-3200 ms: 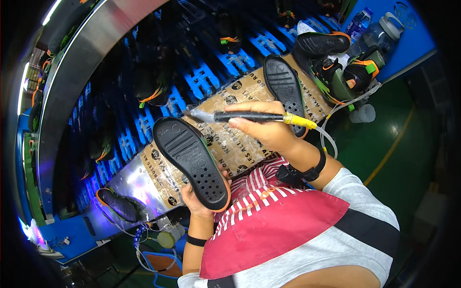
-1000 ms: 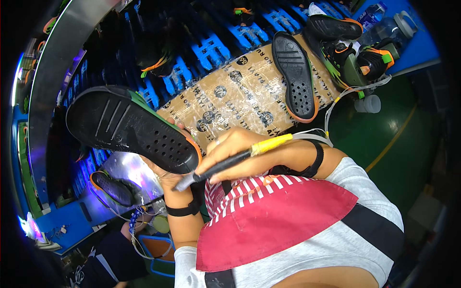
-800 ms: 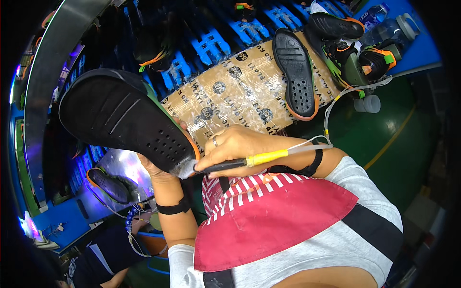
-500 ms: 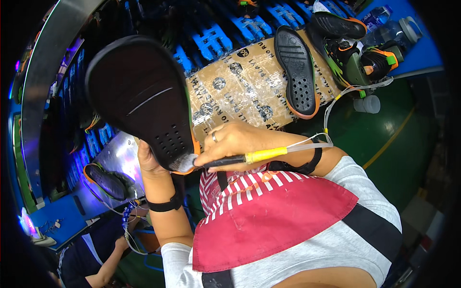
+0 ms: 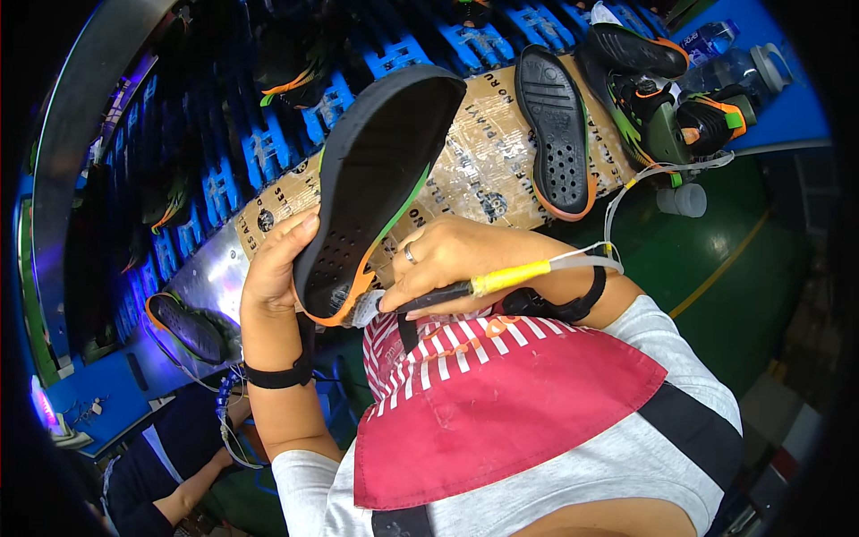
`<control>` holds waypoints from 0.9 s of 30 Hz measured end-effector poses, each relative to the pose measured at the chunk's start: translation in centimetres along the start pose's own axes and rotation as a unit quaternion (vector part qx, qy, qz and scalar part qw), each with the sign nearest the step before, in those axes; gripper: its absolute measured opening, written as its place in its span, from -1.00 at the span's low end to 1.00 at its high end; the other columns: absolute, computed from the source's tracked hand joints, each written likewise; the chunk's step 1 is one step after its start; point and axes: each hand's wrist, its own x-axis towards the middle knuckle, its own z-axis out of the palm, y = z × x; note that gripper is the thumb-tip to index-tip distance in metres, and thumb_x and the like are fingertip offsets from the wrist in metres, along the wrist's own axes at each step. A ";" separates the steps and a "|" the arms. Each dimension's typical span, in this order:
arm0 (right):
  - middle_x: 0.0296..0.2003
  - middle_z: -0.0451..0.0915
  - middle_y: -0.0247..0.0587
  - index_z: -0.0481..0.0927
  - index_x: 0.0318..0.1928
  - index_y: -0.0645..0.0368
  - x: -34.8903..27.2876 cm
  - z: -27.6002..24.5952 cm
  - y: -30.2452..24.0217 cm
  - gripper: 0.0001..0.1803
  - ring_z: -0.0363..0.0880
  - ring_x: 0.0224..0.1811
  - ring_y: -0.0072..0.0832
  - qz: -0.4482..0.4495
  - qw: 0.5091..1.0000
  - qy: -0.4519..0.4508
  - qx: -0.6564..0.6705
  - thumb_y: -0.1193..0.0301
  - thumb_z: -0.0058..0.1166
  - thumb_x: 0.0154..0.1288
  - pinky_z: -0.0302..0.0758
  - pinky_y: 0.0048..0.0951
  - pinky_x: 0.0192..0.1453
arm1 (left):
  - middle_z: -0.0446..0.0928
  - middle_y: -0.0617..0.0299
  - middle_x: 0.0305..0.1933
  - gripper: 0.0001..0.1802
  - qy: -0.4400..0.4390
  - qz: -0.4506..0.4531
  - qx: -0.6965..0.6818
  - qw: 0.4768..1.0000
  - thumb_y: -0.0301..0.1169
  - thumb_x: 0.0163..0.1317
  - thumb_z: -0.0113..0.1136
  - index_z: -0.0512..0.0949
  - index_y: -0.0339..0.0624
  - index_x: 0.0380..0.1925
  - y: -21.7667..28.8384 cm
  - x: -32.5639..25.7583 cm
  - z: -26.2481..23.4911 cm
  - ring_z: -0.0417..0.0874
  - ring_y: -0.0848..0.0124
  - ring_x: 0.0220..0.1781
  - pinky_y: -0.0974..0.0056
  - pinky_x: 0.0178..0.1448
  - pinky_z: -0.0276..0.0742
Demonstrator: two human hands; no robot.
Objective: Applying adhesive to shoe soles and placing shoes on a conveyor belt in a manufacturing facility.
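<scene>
My left hand point(image 5: 276, 268) grips a black shoe sole point(image 5: 376, 170) by its heel end, thumb along the side wall. The sole stands tilted up, its hollow inner face partly turned toward me, with a green and orange outer edge and small holes near the heel. In my right hand point(image 5: 452, 259) is a brush point(image 5: 510, 277) with a dark, yellow-wrapped handle and a pale tube running from its end. Its whitish bristles touch the orange heel rim. On the taped cardboard point(image 5: 483, 152) beyond my right hand lies another black sole point(image 5: 555, 134).
Shoes point(image 5: 649, 116), a further sole point(image 5: 640, 49) and clear bottles point(image 5: 738, 72) crowd the far right. A small translucent cup point(image 5: 682, 200) sits below them. Blue racks point(image 5: 268, 148) run behind the cardboard. One sole point(image 5: 188, 327) lies at left; a co-worker's arm point(image 5: 192, 492) is lower left.
My left hand has turned the sole, so its toe swings right and its side wall shows. The brush has shifted slightly right along the heel rim.
</scene>
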 end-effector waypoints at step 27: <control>-0.54 0.53 -0.21 0.60 -0.22 -0.02 -1.1 0.6 1.2 -0.72 0.50 -0.48 -0.27 0.003 0.999 0.039 -0.006 0.38 0.19 -0.04 0.40 -0.35 -0.42 | 0.54 0.01 -0.20 -0.60 0.009 -0.093 0.059 0.994 -0.29 0.23 -0.06 0.40 -0.40 -0.05 -0.1 0.7 -0.6 0.61 0.35 -0.26 0.29 -0.15 0.56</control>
